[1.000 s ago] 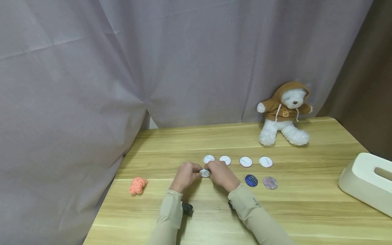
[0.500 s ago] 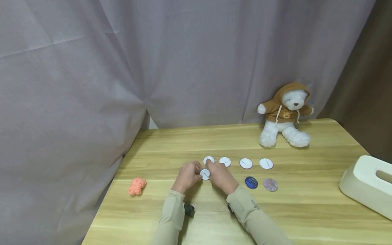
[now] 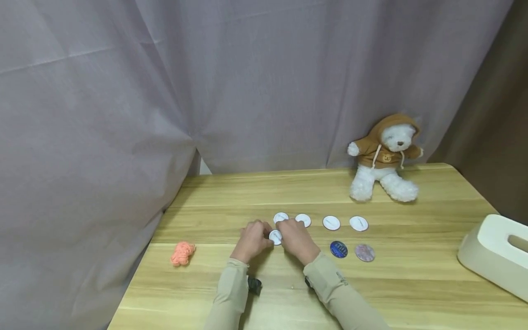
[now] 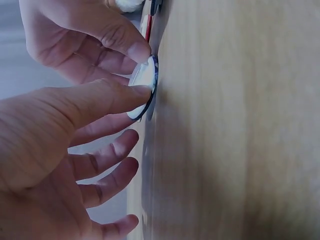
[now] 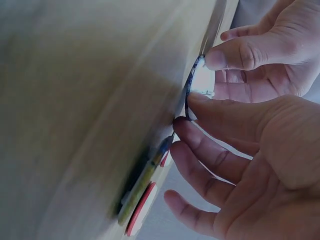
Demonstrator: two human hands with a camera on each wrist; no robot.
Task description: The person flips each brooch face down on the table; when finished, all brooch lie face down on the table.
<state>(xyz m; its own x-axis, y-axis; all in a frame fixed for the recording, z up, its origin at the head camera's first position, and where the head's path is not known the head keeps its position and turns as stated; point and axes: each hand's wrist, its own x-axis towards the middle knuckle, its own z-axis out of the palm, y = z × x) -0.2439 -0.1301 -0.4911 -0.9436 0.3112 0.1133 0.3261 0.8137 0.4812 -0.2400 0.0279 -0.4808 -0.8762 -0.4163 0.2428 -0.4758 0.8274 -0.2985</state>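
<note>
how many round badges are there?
7: four white badges in the back row; one held badge between left hand and right hand; blue badge and pinkish badge to their right. More may be hidden.

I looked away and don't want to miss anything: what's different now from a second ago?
The badge between the left hand and the right hand has tipped, showing the head camera more of its white back. Both hands still hold it. The camera's view shifted slightly, but the row of badges, blue badge, pink badge, teddy bear, yarn and cream box stayed put.
</note>
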